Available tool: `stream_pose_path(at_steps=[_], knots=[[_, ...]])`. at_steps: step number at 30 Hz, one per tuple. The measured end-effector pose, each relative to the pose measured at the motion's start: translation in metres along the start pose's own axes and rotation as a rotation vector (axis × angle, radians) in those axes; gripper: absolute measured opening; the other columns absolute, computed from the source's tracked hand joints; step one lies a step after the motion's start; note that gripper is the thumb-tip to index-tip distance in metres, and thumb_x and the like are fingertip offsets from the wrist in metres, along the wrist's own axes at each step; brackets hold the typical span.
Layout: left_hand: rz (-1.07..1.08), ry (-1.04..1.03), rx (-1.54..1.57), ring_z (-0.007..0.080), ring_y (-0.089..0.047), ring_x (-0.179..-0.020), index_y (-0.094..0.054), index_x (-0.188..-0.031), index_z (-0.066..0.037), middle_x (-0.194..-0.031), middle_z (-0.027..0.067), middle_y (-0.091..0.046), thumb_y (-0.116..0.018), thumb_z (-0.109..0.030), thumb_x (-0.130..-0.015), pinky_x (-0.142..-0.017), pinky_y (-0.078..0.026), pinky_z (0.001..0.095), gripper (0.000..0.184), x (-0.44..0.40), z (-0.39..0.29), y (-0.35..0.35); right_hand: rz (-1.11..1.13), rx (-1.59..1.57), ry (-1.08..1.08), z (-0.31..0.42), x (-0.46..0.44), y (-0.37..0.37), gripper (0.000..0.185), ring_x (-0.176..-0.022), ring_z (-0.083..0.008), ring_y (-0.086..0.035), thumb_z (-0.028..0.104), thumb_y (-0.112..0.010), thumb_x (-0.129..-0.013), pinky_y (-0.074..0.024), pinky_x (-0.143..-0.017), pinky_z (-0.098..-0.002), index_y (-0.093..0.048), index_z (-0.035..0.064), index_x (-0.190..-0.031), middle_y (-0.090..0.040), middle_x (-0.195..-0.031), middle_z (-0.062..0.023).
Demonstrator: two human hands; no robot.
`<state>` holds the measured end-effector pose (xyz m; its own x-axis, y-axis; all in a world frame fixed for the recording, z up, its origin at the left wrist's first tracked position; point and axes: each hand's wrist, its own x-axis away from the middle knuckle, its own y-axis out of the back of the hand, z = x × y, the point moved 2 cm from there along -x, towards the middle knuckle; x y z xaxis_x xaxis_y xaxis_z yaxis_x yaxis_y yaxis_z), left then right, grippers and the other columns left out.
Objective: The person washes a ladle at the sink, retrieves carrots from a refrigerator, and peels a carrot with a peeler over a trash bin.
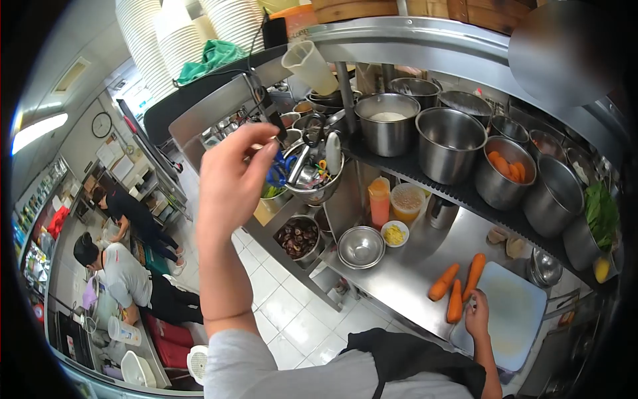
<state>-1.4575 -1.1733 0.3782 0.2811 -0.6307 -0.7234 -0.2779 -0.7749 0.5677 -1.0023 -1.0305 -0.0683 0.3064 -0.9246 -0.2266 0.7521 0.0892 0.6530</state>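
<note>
My left hand [234,174] is raised beside a metal bowl of utensils [318,193]. Its thumb and fingers come together in a pinch; what is between them, if anything, is too small to tell. Blue-handled scissors [278,171] stick up from that bowl, just right of my fingers. Low on the right, my right hand [477,315] is over the edge of a white cutting board [515,309], its fingers curled in. They are close to the lower end of a carrot [475,274]; whether they grip it is hidden. Two more carrots [443,282] [454,302] lie on the steel counter nearby.
A shelf of steel pots [452,146] runs above the counter [392,279]; one pot holds orange pieces [508,169]. An empty steel bowl [361,247], a small yellow-filled dish [395,234] and an orange bottle [379,201] stand below. Two people [136,276] [136,216] work at left.
</note>
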Motion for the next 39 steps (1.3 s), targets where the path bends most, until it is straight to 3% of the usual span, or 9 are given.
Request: stream_pose_path(at_steps=[3,4,10,16,22,24,30,34,39], knots=[[0.054,-0.005,-0.1,0.0309,-0.066,-0.08,-0.064,-0.104,-0.001,-0.09,0.0172,-0.069,-0.062,-0.013,-0.085,-0.076,-0.051,0.0374,0.023,-0.039,0.016,-0.011,-0.044,-0.064,-0.021,0.011,-0.013,0.001,0.041,-0.107,-0.032,-0.057,-0.002,-0.057,-0.079,-0.0483,-0.087,-0.0368,-0.055,0.0018,-0.12,-0.056,-0.122,-0.0178],[0.081,-0.026,-0.17,0.0201,-0.067,-0.081,-0.063,-0.11,0.0,-0.089,0.0137,-0.07,-0.061,-0.012,-0.087,-0.075,-0.05,0.0322,0.026,-0.054,0.026,-0.017,-0.056,-0.069,-0.014,0.012,-0.016,-0.001,0.04,-0.105,-0.0309,-0.057,-0.001,-0.058,-0.079,-0.0493,-0.084,-0.0362,-0.055,0.0018,-0.119,-0.056,-0.12,-0.017],[0.764,0.106,-0.401,0.0287,-0.071,-0.072,-0.065,-0.111,0.001,-0.104,0.0194,-0.068,-0.059,-0.016,-0.088,-0.07,-0.058,0.0386,0.029,-0.142,0.096,-0.08,-0.003,-0.129,0.049,0.03,-0.029,-0.007,0.032,-0.08,-0.0182,-0.058,-0.002,-0.06,-0.08,-0.0491,-0.068,-0.0301,-0.059,0.0022,-0.111,-0.059,-0.099,-0.0097],[1.012,0.409,-0.365,0.0221,-0.066,-0.063,-0.066,-0.114,-0.005,-0.086,0.0118,-0.066,-0.067,-0.043,-0.086,-0.057,-0.059,0.0332,0.048,-0.149,0.11,-0.127,0.021,-0.137,-0.011,0.013,-0.006,-0.016,0.027,-0.073,-0.0146,-0.057,-0.001,-0.06,-0.083,-0.0482,-0.065,-0.0281,-0.061,0.001,-0.11,-0.061,-0.091,-0.0087],[1.267,0.4,-0.317,0.0194,-0.064,-0.058,-0.064,-0.102,-0.003,-0.073,0.0051,-0.062,-0.065,-0.029,-0.085,-0.051,-0.057,0.0329,0.031,-0.157,0.136,-0.151,-0.018,-0.268,-0.164,0.005,0.025,-0.002,0.028,-0.072,-0.0124,-0.058,0.0,-0.06,-0.083,-0.0484,-0.067,-0.0273,-0.062,0.0004,-0.111,-0.066,-0.095,-0.0068],[1.108,0.345,-0.391,0.0216,-0.068,-0.066,-0.065,-0.11,-0.007,-0.087,0.0125,-0.068,-0.059,-0.014,-0.084,-0.055,-0.059,0.0342,0.028,-0.154,0.127,-0.143,-0.038,-0.285,-0.202,0.001,0.034,0.0,0.029,-0.073,-0.0121,-0.058,0.0,-0.06,-0.083,-0.0488,-0.068,-0.0274,-0.062,0.0002,-0.112,-0.066,-0.096,-0.007],[0.81,0.119,-0.365,0.0218,-0.065,-0.066,-0.062,-0.109,-0.001,-0.087,0.0142,-0.067,-0.072,-0.027,-0.081,-0.059,-0.053,0.0344,0.039,-0.147,0.059,-0.088,-0.048,-0.306,-0.258,-0.02,0.054,0.008,0.029,-0.074,-0.0129,-0.06,0.0,-0.059,-0.082,-0.0494,-0.069,-0.0279,-0.062,-0.0002,-0.111,-0.067,-0.1,-0.009],[0.322,-0.131,-0.24,0.0281,-0.065,-0.091,-0.062,-0.114,-0.003,-0.106,0.0175,-0.064,-0.072,-0.026,-0.083,-0.078,-0.051,0.0368,0.04,-0.125,0.02,-0.047,0.004,-0.233,-0.233,-0.004,0.046,0.021,0.028,-0.079,-0.0187,-0.063,0.001,-0.059,-0.082,-0.051,-0.074,-0.0314,-0.062,-0.0003,-0.11,-0.067,-0.102,-0.0118],[-0.271,-0.191,-0.143,0.0196,-0.06,-0.108,-0.054,-0.131,-0.004,-0.112,0.0162,-0.062,-0.062,-0.021,-0.095,-0.091,-0.047,0.0295,0.04,-0.04,-0.058,0.01,0.007,-0.156,-0.076,0.017,0.037,0.036,0.031,-0.101,-0.0316,-0.063,0.017,-0.065,-0.086,-0.0499,-0.089,-0.0383,-0.064,0.0019,-0.113,-0.066,-0.108,-0.0169]])
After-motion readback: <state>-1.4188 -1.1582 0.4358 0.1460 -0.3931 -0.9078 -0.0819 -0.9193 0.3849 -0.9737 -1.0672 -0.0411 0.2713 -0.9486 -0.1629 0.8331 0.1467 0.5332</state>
